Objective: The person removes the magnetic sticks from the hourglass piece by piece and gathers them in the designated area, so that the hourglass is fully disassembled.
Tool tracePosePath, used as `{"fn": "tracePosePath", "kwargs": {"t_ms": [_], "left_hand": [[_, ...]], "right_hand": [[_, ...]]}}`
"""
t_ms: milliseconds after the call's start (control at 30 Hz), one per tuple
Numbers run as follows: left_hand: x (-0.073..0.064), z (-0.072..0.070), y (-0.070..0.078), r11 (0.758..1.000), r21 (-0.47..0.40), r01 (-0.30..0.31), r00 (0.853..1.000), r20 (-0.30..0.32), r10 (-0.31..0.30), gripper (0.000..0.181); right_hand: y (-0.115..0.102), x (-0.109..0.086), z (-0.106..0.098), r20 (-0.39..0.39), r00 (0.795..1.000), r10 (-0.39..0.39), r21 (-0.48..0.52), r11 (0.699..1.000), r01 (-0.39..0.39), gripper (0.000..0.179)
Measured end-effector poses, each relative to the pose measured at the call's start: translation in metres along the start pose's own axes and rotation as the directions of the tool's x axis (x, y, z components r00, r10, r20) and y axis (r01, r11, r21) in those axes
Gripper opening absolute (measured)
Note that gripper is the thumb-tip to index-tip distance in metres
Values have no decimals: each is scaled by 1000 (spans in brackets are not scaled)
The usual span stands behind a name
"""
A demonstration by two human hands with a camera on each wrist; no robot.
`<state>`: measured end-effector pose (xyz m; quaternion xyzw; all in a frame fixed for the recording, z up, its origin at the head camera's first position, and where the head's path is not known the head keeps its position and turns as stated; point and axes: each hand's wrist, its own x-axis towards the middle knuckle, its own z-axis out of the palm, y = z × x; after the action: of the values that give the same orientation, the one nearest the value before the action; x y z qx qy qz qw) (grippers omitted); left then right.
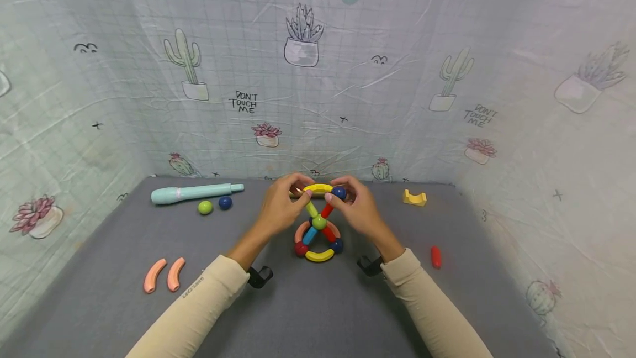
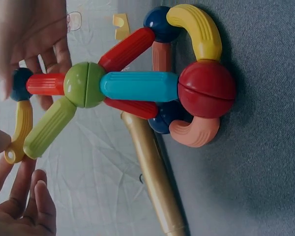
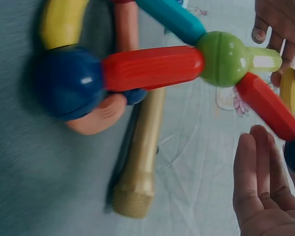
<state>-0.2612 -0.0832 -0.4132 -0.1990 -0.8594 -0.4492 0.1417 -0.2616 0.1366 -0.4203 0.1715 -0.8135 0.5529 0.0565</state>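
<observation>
A toy build of sticks and balls stands on the grey table between both hands. At its base, a red ball (image 2: 206, 89), blue balls (image 3: 69, 82) and curved yellow and pink sticks form a ring. Straight blue and red sticks rise from there to a green ball (image 1: 319, 221). Above it, a lime stick (image 2: 50, 128) and a red stick (image 3: 267, 105) spread apart. My left hand (image 1: 283, 203) pinches the free end of a curved yellow stick (image 1: 318, 188) beside the lime stick's tip. With thumb and fingers, my right hand (image 1: 361, 206) holds the blue ball (image 1: 339, 192) joining the red and yellow sticks.
A gold microphone (image 3: 142, 162) lies behind the build. To the left are a pale teal tube (image 1: 196, 193), a green ball (image 1: 205, 207), a blue ball (image 1: 225, 203) and two curved pink sticks (image 1: 155, 275). A yellow notched block (image 1: 414, 198) and short red stick (image 1: 435, 257) lie right.
</observation>
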Motion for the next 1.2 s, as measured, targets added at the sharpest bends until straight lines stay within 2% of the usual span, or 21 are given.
{"fn": "tracePosePath", "kwargs": {"t_ms": [133, 333, 400, 500, 600, 700, 833, 967, 1033, 1200], "left_hand": [[-1, 1, 1, 1000, 16, -13, 1000, -6, 13, 22], [4, 5, 1, 998, 18, -57, 994, 92, 55, 27], [6, 6, 2, 997, 28, -73, 992, 107, 70, 27], [8, 6, 3, 992, 84, -91, 992, 91, 83, 26], [8, 5, 4, 984, 145, -101, 994, 51, 95, 26], [7, 0, 4, 980, 168, -105, 994, 7, 105, 26], [1, -15, 1, 981, 160, -110, 992, -38, 117, 24], [-14, -39, -7, 976, 190, -103, 992, -49, 114, 21], [-25, -52, -13, 973, 214, -85, 995, -39, 96, 21], [-53, -83, -32, 956, 286, -64, 998, 35, 57, 22]], "right_hand": [[7, -6, -3, 13, 1000, -16, 41, 999, 15, 37], [11, -5, -3, 40, 999, -32, 69, 997, 30, 34], [11, -4, -4, 56, 998, -35, 64, 997, 31, 32], [11, -3, -4, 74, 997, -31, 59, 998, 27, 32], [10, -3, -5, 79, 997, -20, 59, 998, 15, 33], [9, -4, -5, 73, 997, -8, 60, 998, 4, 34], [10, -4, -6, 64, 998, -3, 67, 998, -1, 36], [12, -5, -7, 61, 998, -1, 72, 997, -3, 37], [11, -5, -8, 57, 998, 0, 68, 998, -4, 36], [10, -5, -8, 51, 999, 0, 66, 998, -3, 35]]}}
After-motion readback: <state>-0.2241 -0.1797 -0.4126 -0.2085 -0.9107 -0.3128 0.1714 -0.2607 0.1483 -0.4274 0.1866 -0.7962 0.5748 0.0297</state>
